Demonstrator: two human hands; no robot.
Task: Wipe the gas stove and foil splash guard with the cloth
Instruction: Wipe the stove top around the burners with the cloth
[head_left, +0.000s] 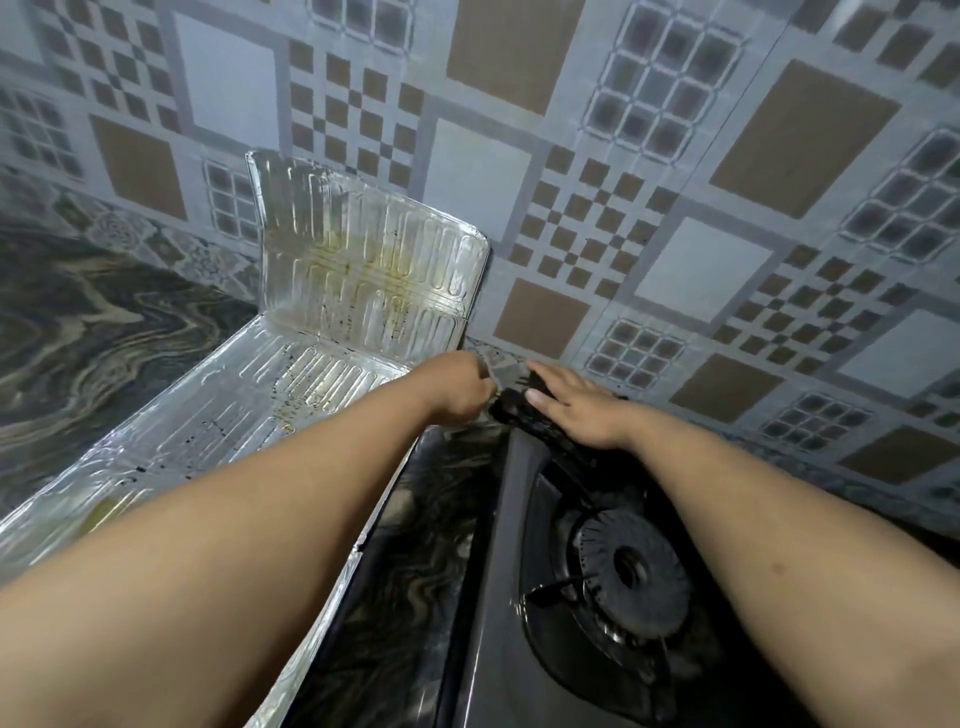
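Observation:
The gas stove is dark grey, with a round burner at lower right. My right hand lies flat on a black cloth, pressing it onto the stove's far left corner. The foil splash guard stands to the left of the stove, one panel upright against the wall and another running toward me. It carries yellow grease stains and dark specks. My left hand is curled at the guard's lower right corner, fingers closed on its edge, just left of the cloth.
A tiled wall with checker patterns rises close behind the stove and guard. The dark marbled countertop shows in the gap between the foil and the stove, and again at far left.

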